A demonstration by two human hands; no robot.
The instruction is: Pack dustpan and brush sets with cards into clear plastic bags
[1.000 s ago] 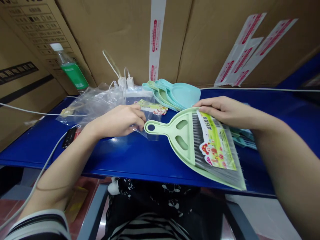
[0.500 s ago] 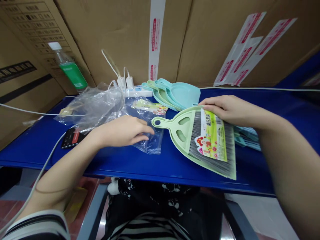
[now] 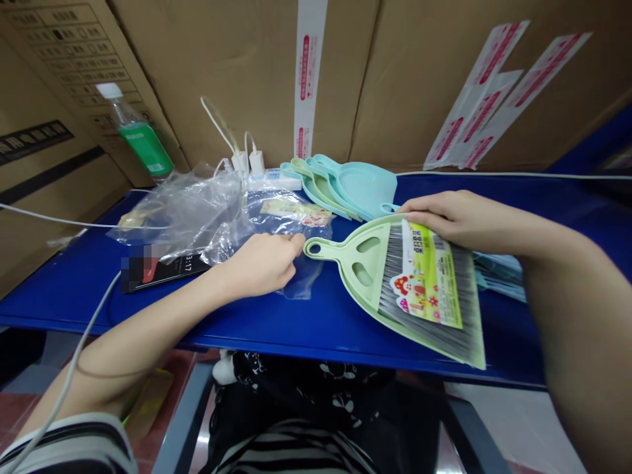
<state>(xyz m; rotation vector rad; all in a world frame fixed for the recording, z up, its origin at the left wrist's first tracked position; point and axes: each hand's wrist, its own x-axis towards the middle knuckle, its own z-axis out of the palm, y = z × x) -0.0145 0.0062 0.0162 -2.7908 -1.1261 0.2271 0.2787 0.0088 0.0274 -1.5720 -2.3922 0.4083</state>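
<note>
My right hand (image 3: pixel 451 220) grips the far edge of a pale green dustpan (image 3: pixel 368 270) with a grey brush and a bright paper label (image 3: pixel 427 273) lying in it. The dustpan rests on the blue table (image 3: pixel 276 322), its handle pointing left. My left hand (image 3: pixel 259 263) is closed in a pinch on a clear plastic bag (image 3: pixel 296 227) that lies flat beside the handle's ring end. A printed card (image 3: pixel 296 212) shows inside the bag.
A stack of blue and green dustpans (image 3: pixel 353 186) lies behind. Crumpled clear bags (image 3: pixel 182 207), a phone (image 3: pixel 160 268), a power strip (image 3: pixel 269 178) with white cables and a green-labelled bottle (image 3: pixel 135 135) sit at the left. Cardboard boxes (image 3: pixel 419 79) wall the back.
My left hand moved from the bag's near side to pinch it close to the dustpan handle. The dustpan shifted slightly right. The phone's screen now shows more fully.
</note>
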